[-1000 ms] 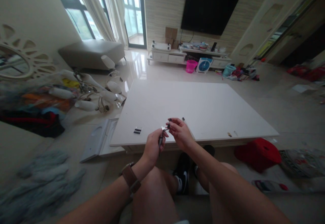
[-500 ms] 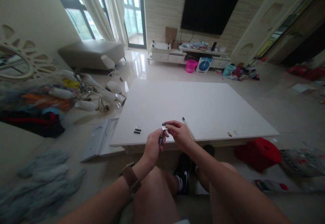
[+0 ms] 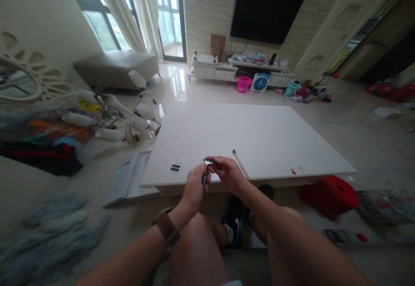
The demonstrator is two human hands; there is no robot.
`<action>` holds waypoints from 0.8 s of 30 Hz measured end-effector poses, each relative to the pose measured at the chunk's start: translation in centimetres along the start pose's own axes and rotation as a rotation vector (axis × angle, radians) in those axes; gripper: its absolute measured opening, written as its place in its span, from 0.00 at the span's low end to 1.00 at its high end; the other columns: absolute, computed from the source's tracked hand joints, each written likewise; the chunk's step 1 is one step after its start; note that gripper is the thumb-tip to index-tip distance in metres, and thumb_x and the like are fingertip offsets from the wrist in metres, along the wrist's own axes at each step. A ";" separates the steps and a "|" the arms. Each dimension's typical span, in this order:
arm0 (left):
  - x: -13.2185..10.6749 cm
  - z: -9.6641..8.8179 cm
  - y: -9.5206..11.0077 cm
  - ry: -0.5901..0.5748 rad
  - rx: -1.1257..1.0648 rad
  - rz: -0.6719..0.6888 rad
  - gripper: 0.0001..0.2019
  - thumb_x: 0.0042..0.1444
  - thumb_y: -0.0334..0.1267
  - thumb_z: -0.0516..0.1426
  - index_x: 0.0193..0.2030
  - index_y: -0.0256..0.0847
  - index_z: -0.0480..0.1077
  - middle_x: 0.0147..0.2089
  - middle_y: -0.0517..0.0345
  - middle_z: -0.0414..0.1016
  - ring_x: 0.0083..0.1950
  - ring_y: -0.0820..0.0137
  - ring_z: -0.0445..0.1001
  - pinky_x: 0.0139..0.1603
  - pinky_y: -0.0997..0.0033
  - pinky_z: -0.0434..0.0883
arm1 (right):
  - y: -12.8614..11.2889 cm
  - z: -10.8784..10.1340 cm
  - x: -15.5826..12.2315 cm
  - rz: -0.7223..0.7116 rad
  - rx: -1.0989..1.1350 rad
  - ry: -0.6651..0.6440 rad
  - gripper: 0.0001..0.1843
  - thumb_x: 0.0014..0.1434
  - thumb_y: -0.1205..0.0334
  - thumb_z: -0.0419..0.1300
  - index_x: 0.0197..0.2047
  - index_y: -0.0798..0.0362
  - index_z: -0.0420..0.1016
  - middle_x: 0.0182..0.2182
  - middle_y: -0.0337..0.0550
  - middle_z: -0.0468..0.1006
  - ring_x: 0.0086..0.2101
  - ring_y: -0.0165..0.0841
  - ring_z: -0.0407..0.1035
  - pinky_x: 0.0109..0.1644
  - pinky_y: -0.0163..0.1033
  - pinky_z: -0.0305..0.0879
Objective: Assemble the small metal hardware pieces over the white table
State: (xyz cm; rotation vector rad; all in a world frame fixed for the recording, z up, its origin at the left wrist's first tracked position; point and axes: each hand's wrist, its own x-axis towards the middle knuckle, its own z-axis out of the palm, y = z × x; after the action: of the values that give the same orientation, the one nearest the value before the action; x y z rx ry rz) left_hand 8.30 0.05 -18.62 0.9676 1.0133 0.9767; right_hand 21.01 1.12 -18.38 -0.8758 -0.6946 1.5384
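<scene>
My left hand (image 3: 194, 184), closed, holds a slim dark-handled tool (image 3: 205, 178) upright near the table's front edge. A shiny silvery head tops the handle; its exact kind is too small to make out. Fingers of my right hand (image 3: 231, 174) pinch a small dark piece (image 3: 206, 159) against that head, and both hands nearly meet. To the left on the white table (image 3: 246, 126) lies a clear little sheet with two black strips (image 3: 176, 166). Beside my right hand rests a thin pale stick with a dark end (image 3: 240, 163).
Small brown and clear bits (image 3: 293, 171) lie at the table's right front. A red cap-like item (image 3: 330, 196) is on the floor to the right. At the left stand an open white box (image 3: 129, 175) and a lamp with several white shades (image 3: 110, 135).
My right fingers have shifted slightly down, and the dark piece at the tool's head now lies more sideways, further left. My left hand stays almost in place.
</scene>
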 end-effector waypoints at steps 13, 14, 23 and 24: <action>-0.6 0.4 0.5 -0.019 0.029 0.100 0.24 0.59 0.61 0.53 0.26 0.41 0.58 0.20 0.66 0.57 0.19 0.78 0.54 0.19 0.77 0.53 | 0.0 0.5 -0.3 0.032 0.025 0.018 0.12 0.46 0.55 0.71 0.34 0.52 0.84 0.33 0.43 0.80 0.36 0.32 0.71 0.43 0.36 0.68; -0.5 0.4 0.4 -0.022 0.019 0.108 0.25 0.58 0.62 0.53 0.26 0.41 0.58 0.20 0.66 0.57 0.20 0.78 0.54 0.19 0.77 0.53 | 0.0 0.6 -0.3 0.041 0.031 0.017 0.12 0.46 0.55 0.71 0.35 0.52 0.84 0.33 0.43 0.80 0.36 0.32 0.71 0.42 0.35 0.68; -0.4 0.6 0.2 -0.058 0.031 0.139 0.24 0.58 0.62 0.53 0.28 0.41 0.57 0.21 0.67 0.57 0.21 0.78 0.53 0.20 0.77 0.52 | 0.6 0.1 -0.3 0.060 0.060 0.008 0.14 0.50 0.54 0.70 0.38 0.53 0.83 0.38 0.45 0.80 0.38 0.32 0.70 0.40 0.33 0.66; -0.4 0.6 0.3 -0.055 0.032 0.140 0.24 0.58 0.61 0.53 0.28 0.41 0.57 0.22 0.67 0.57 0.21 0.78 0.53 0.20 0.77 0.52 | 0.6 0.1 -0.4 0.063 0.071 0.006 0.14 0.50 0.54 0.70 0.38 0.53 0.82 0.39 0.46 0.80 0.38 0.31 0.70 0.40 0.33 0.66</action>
State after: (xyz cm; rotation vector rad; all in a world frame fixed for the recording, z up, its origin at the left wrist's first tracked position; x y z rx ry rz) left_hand 8.70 -0.40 -18.15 1.0981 0.9272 1.0459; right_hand 20.57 0.68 -18.76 -0.8560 -0.6099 1.6058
